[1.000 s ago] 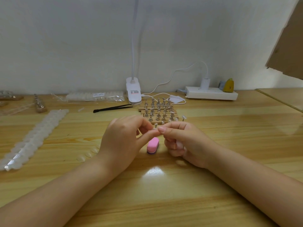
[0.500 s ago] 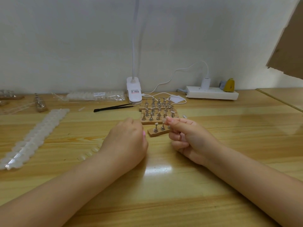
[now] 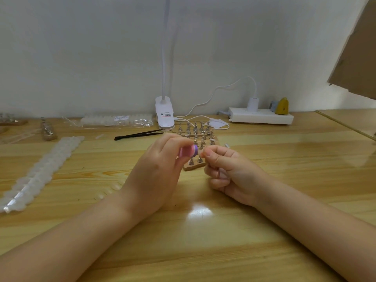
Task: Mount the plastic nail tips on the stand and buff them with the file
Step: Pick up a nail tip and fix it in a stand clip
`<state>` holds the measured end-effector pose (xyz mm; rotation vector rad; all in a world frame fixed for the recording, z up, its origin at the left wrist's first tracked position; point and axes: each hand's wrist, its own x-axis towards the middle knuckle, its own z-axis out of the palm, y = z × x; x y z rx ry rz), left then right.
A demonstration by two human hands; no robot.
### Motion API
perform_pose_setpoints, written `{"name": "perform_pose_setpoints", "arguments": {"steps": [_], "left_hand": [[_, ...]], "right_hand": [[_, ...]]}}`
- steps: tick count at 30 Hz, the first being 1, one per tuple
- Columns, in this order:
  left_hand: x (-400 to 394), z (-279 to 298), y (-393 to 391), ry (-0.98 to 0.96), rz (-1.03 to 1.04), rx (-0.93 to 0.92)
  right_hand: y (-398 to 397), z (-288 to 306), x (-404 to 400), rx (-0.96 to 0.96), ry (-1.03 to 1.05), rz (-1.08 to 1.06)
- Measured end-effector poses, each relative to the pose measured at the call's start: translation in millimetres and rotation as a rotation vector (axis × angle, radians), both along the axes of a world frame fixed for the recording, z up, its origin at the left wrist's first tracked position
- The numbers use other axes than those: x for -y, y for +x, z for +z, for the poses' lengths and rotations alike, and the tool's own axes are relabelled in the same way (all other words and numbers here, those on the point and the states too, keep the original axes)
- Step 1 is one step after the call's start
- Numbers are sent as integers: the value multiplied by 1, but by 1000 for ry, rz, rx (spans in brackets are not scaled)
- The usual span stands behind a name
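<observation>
Over a wooden table (image 3: 203, 251), the left hand (image 3: 156, 176) grasps a pink buffing file (image 3: 188, 151) beside the right hand (image 3: 227, 176), which pinches something too small to identify, above a wooden stand (image 3: 194, 166); lamp label (image 3: 165, 115) unreadable.

Soft, even light falls from above me. A bright glare patch sits on the table (image 3: 200, 212) between my wrists. The edges bend, and the far clutter looks soft.
</observation>
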<state>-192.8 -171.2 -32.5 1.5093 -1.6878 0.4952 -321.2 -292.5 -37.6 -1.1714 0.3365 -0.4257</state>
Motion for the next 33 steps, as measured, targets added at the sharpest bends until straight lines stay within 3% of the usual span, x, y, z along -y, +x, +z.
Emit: {"name": "perform_pose_setpoints", "arguments": {"steps": [3, 7, 12, 16, 20, 26, 30, 33], "left_hand": [[1, 2, -3, -33, -89, 16], [1, 0, 5, 34, -15, 18], [3, 2, 0, -64, -127, -4], [0, -1, 7, 4, -58, -7], [3, 0, 2, -104, -125, 13], [1, -4, 10, -17, -22, -4], [3, -2, 0, -97, -170, 70], [3, -4, 6, -26, -55, 62]], "right_hand": [[0, -1, 1, -1, -26, 24], [-1, -1, 2, 13, -5, 37], [-2, -2, 1, 22, -41, 68], [-2, -1, 1, 23, -20, 65], [-2, 0, 1, 18, -19, 55], [-3, 2, 1, 3, 9, 51], [-4, 2, 0, 10, -15, 83], [-4, 3, 1, 13, -8, 97]]}}
